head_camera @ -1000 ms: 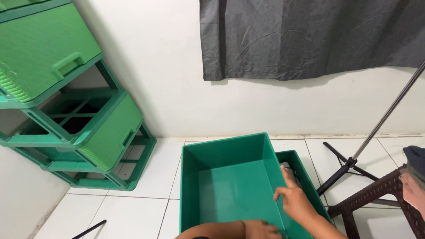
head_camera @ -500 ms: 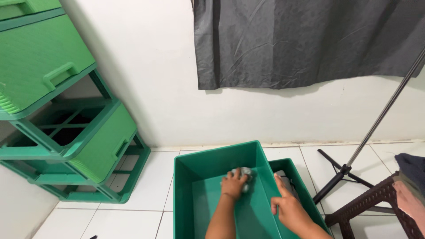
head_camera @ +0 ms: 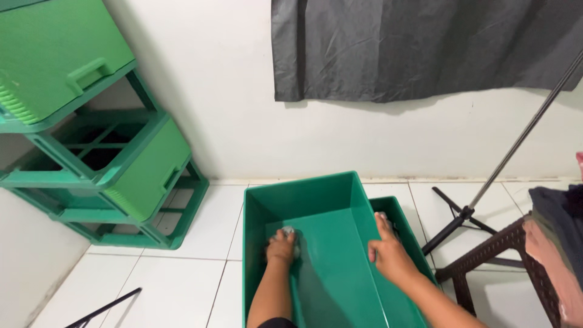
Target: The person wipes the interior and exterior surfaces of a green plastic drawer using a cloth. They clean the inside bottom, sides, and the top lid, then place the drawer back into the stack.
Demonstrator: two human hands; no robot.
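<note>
Two green tubs sit side by side on the white tile floor (head_camera: 200, 243), under a pale wall (head_camera: 243, 109) hung with a dark grey curtain (head_camera: 425, 45); to the left leans a green drawer rack (head_camera: 97, 158) with some bays standing open and bare (two drawers appear to be out of it, judging by the gaps). On the right a slanted metal stand (head_camera: 486, 188) rests on black feet beside a brown woven stool (head_camera: 498, 261) piled with clothes (head_camera: 559, 243). The large tub (head_camera: 331, 267) fills the middle of the view, and the narrower small tub (head_camera: 404, 234) lies just against its right wall. Inside the large tub the left hand (head_camera: 282, 246) presses down near the left wall, fingers curled tight over a small grey cloth (head_camera: 288, 232) that sits against the tub's floor at the far left corner. The right hand (head_camera: 387, 255) rests on the tub's right rim, index finger stretched forward and the other fingers loosely bent, gripping nothing but the edge. By my reading the wiping is part-way through: the cloth works one corner of the floor, the rest of the inside looks plain and dry with no visible mark either way, and the small tub has no cloth in it yet.
</note>
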